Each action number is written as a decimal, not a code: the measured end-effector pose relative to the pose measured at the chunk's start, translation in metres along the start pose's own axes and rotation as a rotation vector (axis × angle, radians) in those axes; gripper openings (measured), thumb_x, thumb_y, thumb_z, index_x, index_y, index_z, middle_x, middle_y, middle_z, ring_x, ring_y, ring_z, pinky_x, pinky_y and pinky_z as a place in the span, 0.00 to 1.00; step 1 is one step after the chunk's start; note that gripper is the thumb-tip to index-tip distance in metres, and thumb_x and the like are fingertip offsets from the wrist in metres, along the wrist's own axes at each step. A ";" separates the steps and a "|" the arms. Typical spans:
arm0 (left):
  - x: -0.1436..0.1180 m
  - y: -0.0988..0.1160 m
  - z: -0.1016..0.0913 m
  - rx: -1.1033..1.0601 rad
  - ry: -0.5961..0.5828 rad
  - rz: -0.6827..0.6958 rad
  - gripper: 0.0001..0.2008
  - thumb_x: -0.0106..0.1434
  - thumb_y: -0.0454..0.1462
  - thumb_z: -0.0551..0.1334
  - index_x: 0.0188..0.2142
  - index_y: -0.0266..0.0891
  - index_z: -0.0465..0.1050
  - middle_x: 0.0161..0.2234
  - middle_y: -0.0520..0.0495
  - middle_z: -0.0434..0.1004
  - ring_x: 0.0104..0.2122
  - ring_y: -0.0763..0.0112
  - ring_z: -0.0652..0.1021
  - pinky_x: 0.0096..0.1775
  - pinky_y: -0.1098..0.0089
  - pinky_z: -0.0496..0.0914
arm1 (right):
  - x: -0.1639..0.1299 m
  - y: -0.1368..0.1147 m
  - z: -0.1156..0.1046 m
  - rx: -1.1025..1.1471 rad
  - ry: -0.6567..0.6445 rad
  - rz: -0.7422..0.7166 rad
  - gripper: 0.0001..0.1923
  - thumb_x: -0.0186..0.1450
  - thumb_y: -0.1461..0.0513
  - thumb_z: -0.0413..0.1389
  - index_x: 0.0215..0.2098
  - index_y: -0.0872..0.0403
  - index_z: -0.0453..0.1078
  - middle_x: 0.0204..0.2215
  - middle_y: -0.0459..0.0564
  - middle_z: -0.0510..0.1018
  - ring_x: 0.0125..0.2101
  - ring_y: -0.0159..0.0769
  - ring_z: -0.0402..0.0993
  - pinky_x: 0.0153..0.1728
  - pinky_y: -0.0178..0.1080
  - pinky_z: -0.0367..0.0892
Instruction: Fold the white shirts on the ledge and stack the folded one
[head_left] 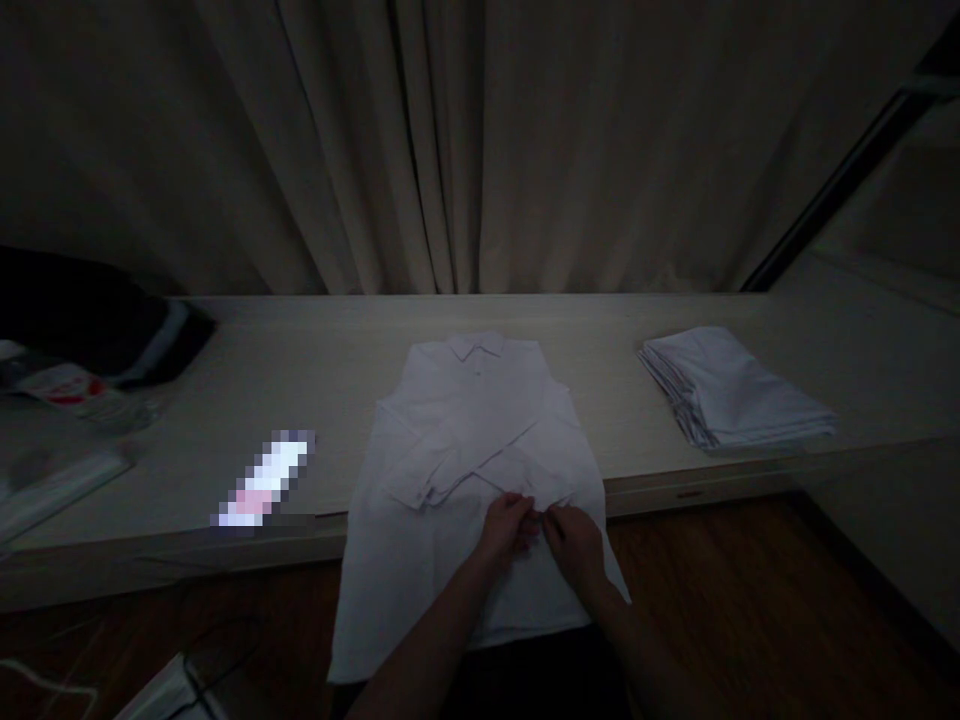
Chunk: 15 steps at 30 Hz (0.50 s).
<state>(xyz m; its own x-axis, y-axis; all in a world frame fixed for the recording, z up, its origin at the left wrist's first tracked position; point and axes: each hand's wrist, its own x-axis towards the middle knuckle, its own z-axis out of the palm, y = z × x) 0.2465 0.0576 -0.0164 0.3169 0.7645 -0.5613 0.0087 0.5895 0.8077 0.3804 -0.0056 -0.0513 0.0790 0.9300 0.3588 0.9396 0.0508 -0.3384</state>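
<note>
Where hands [540, 530] meet, shirt [472, 440] collar-away

Shirt [465, 440]: plain white. Folded stack [739, 395]: white. Desk [300, 370]: pale cream wood grain. Curtain [450, 140]: beige, unpatterned. Floor [750, 600]: reddish-brown wood. Bundle at left [90, 310]: black.

Honestly nothing readable here, it's way too dark. The plastic-wrapped packet [71, 392] at the far left of the table [300, 370] has some red marking on it, could be a logo or print, but no letters come through. The small thing [264, 480] left of the white shirt [480, 440] is pixelated, so any text on it is gone. Shirt and the folded stack [731, 390] on the right show no labels or tags.
</note>
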 end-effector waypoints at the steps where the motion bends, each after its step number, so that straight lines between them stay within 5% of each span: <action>1: 0.001 0.000 -0.001 0.016 -0.002 0.005 0.17 0.52 0.49 0.62 0.32 0.39 0.64 0.25 0.53 0.73 0.17 0.79 0.71 0.17 0.78 0.59 | 0.001 -0.001 0.000 0.000 -0.001 0.001 0.14 0.68 0.58 0.45 0.33 0.53 0.71 0.26 0.49 0.74 0.30 0.35 0.68 0.34 0.36 0.58; 7: 0.005 0.000 -0.004 0.126 -0.015 0.075 0.14 0.53 0.47 0.61 0.24 0.39 0.64 0.14 0.59 0.62 0.11 0.81 0.63 0.14 0.77 0.52 | 0.005 -0.002 -0.001 0.008 0.012 0.035 0.16 0.69 0.59 0.42 0.30 0.53 0.69 0.26 0.48 0.74 0.30 0.34 0.68 0.35 0.36 0.57; 15: 0.007 0.004 -0.001 0.218 0.002 0.083 0.13 0.50 0.44 0.65 0.29 0.38 0.66 0.15 0.57 0.69 0.12 0.78 0.67 0.16 0.76 0.55 | 0.003 0.000 0.000 0.038 0.023 0.062 0.14 0.68 0.61 0.43 0.31 0.53 0.68 0.27 0.49 0.74 0.30 0.35 0.69 0.33 0.35 0.58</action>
<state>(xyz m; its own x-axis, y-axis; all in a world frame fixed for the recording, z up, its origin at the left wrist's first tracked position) 0.2480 0.0654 -0.0174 0.3233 0.8086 -0.4915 0.1874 0.4544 0.8708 0.3803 -0.0028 -0.0506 0.1442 0.9234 0.3557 0.9196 0.0077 -0.3928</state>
